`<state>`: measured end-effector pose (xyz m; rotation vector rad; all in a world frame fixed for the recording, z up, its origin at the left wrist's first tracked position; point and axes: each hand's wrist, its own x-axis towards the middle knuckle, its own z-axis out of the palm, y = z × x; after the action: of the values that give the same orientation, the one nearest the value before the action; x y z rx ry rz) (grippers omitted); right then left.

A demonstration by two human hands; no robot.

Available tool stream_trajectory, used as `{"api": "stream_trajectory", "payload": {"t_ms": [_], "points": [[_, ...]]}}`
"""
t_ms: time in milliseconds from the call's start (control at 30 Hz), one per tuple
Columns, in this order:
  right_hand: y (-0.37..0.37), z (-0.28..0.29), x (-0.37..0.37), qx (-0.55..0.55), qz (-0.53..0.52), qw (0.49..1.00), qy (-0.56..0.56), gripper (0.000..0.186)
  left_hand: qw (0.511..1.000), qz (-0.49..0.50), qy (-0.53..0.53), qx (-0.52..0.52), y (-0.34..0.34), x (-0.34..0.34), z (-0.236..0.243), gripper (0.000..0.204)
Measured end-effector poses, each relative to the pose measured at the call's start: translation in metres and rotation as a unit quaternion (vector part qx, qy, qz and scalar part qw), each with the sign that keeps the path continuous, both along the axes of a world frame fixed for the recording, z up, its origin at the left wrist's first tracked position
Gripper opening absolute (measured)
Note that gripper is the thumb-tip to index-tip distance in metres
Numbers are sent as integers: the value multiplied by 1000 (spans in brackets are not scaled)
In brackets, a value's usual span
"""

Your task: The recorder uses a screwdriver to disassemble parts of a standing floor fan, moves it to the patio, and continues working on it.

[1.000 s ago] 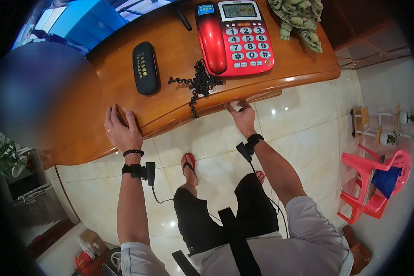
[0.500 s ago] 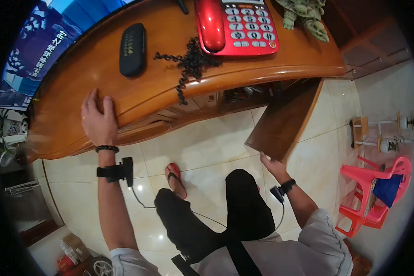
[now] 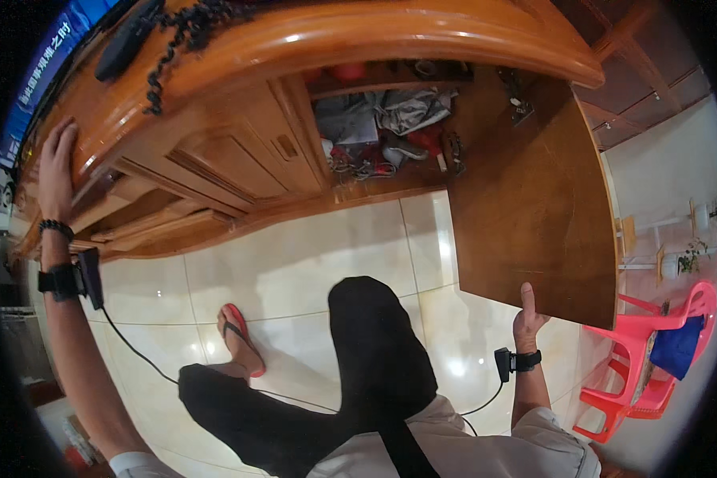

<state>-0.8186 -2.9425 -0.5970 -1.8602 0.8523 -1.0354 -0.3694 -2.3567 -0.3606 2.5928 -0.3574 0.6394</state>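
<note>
I see my right hand (image 3: 527,317) gripping the lower edge of the open wooden cabinet door (image 3: 534,207), thumb raised against its face, the other fingers hidden behind it. The door stands swung wide out from the desk (image 3: 358,40). My left hand (image 3: 56,171) lies open and flat on the desk edge. Inside the compartment (image 3: 390,127) lie grey cloth and small tools.

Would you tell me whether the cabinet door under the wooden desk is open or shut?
Open. The cabinet door is swung wide with the right hand on its edge, and the compartment behind it shows cloth and small items.
</note>
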Motion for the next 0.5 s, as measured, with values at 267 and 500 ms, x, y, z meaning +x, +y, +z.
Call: {"api": "stream_trajectory", "payload": {"t_ms": [267, 500], "points": [[-47, -12, -14, 107, -30, 991, 70, 36, 999, 45, -1, 19, 5, 2, -5, 43], [-30, -73, -17, 202, -38, 920, 334, 62, 1000, -11, 27, -6, 23, 18, -4, 39]]}}
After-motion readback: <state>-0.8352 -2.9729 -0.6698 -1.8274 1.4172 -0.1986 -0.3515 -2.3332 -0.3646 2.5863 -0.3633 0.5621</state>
